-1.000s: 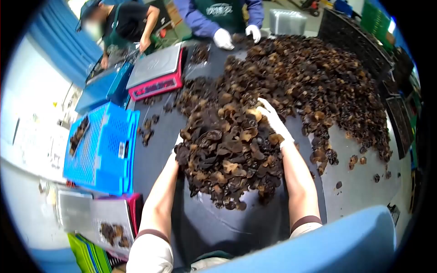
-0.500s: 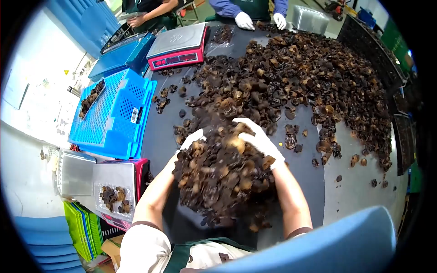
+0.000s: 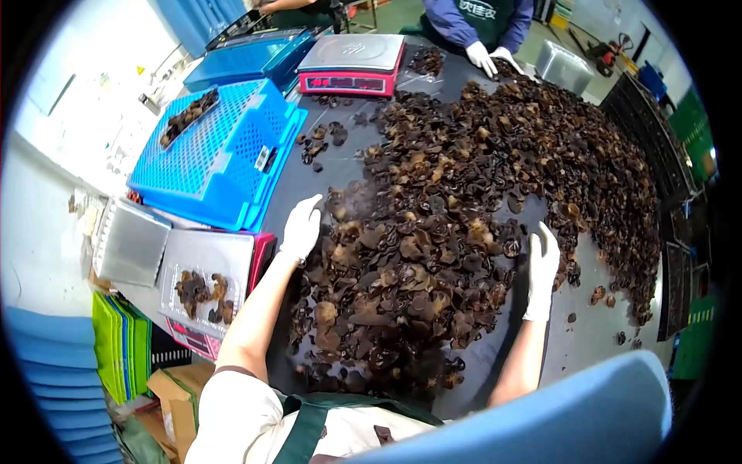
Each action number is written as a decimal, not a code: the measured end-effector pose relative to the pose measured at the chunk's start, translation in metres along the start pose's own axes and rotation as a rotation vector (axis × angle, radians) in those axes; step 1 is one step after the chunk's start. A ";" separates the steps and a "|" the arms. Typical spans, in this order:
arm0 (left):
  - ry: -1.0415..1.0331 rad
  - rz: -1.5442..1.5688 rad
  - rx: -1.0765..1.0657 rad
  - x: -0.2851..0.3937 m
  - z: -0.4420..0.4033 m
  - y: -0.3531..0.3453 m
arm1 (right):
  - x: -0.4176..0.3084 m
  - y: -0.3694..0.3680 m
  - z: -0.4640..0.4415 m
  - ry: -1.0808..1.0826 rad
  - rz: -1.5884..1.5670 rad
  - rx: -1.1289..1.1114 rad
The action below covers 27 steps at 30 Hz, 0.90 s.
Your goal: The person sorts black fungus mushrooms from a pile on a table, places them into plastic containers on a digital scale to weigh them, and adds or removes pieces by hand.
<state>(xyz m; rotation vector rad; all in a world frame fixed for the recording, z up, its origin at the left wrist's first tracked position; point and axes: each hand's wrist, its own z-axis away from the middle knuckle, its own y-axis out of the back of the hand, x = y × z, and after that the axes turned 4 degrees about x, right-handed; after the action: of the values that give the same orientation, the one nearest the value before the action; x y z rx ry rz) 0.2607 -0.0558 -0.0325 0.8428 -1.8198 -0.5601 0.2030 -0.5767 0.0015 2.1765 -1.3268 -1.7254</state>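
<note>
Left hand [image 3: 301, 230]: gloved in white, its fingers were outstretched just beside the dark mushrooms [image 3: 410, 267].
Right hand [image 3: 543, 267]: likewise gloved, it extended uncurled fingers on their other side.
Mushrooms: they covered the black tabletop [image 3: 340, 172] between both hands, joining a larger mound [image 3: 541, 139] beyond.
Scale [image 3: 352, 62]: it stood past the blue crate [image 3: 220, 147].

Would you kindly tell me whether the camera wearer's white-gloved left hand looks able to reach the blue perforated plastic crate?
Probably yes: the left hand appears empty, and only a strip of dark tabletop shows between it and the crate.
</note>
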 end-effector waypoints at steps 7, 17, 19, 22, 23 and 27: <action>0.000 0.053 -0.266 0.006 0.020 -0.001 | -0.010 -0.043 0.069 -0.233 -0.234 -0.256; -0.080 0.148 -0.115 0.127 0.111 0.154 | -0.150 0.053 0.154 -0.120 -0.230 -0.202; -0.115 0.153 -0.137 0.114 0.153 0.156 | -0.180 0.067 0.194 -0.072 -0.126 -0.299; -0.179 0.085 -0.244 0.107 0.211 0.153 | -0.188 0.064 0.258 0.026 -0.106 -0.439; -0.161 0.097 -0.272 0.106 0.229 0.152 | -0.195 0.061 0.277 0.070 -0.066 -0.467; -0.193 0.084 -0.372 0.096 0.279 0.145 | -0.191 0.041 0.355 0.111 -0.071 -0.612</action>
<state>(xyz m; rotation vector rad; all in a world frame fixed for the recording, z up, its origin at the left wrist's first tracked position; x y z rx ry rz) -0.0634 -0.0354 0.0203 0.4717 -1.8345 -0.9168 -0.1118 -0.3238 0.0372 1.9314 -0.5857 -1.7050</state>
